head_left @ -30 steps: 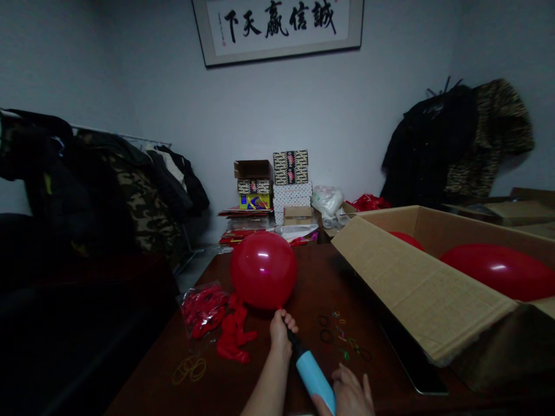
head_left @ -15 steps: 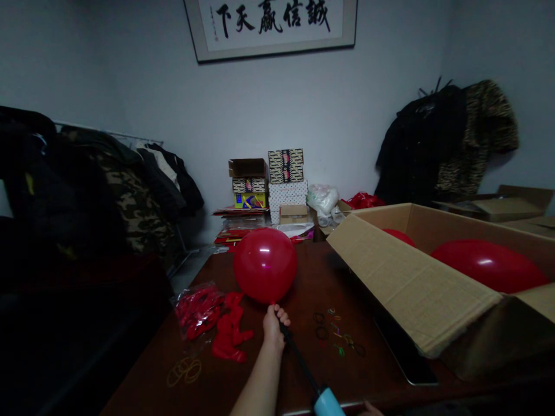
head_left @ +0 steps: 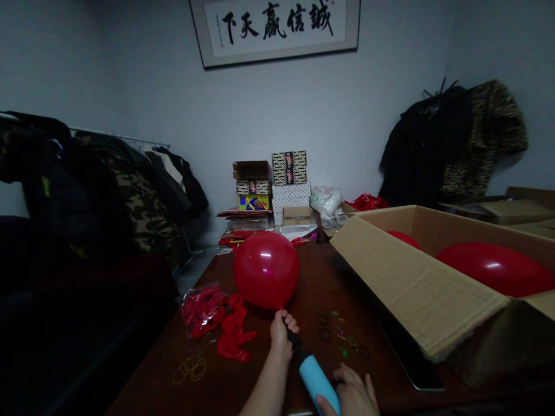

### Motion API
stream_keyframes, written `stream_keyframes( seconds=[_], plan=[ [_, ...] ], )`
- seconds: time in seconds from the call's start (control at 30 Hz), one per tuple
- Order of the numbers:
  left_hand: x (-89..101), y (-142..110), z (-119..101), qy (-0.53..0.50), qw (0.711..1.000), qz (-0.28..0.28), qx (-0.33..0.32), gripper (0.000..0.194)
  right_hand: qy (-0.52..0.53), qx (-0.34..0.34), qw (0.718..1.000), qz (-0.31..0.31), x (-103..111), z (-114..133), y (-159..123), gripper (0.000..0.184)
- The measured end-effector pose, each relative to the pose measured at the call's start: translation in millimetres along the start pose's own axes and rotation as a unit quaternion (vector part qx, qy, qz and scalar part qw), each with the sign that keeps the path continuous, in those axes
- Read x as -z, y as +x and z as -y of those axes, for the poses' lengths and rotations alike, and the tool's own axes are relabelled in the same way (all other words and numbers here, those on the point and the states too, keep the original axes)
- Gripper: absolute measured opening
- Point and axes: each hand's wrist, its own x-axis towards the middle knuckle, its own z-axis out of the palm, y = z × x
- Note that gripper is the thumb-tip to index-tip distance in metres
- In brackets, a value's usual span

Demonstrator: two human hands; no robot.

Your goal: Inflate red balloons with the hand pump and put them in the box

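Observation:
A round, inflated red balloon (head_left: 266,271) stands above the table, its neck down. My left hand (head_left: 281,334) is closed around that neck and the black nozzle end of a hand balloon pump (head_left: 319,384) with a light blue barrel. At the lower edge, my right hand (head_left: 354,393) is on the barrel, thumb on one side and fingers on the other; its palm side is hidden. Loose uninflated red balloons (head_left: 234,335) lie left of my left hand, beside a clear bag of red balloons (head_left: 203,309).
Yellowish rubber bands (head_left: 189,370) lie at the table's near left, and several small coloured bands (head_left: 342,335) right of the pump. A cardboard box (head_left: 416,283) holding inflated red balloons (head_left: 494,267) takes up the right side. A dark flat tablet or phone (head_left: 410,355) lies beside it.
The blue barrel has moved up toward my left hand, and the black rod shows less. My right hand has come further into view with it. The balloon looks slightly bigger.

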Motion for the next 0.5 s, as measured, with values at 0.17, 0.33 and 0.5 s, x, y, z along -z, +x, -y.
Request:
stream_keyframes(
  seconds=[0.17,0.33,0.5],
  plan=[
    [-3.1,-1.5,-0.9,0.008,0.999,0.005,0.035,0.019,0.003,0.0,1.0,-0.022,11.4,17.2,13.7,0.05],
    [-7.0,7.3,-9.3,0.036,0.999,-0.024,0.009,0.02,-0.011,-0.004,0.997,-0.074,-0.6,27.8,15.8,0.044],
    [-5.9,13.4,-9.5,0.053,0.998,-0.028,0.003,0.019,-0.036,0.004,0.995,-0.088,-22.7,7.8,5.7,0.037]
  ],
)
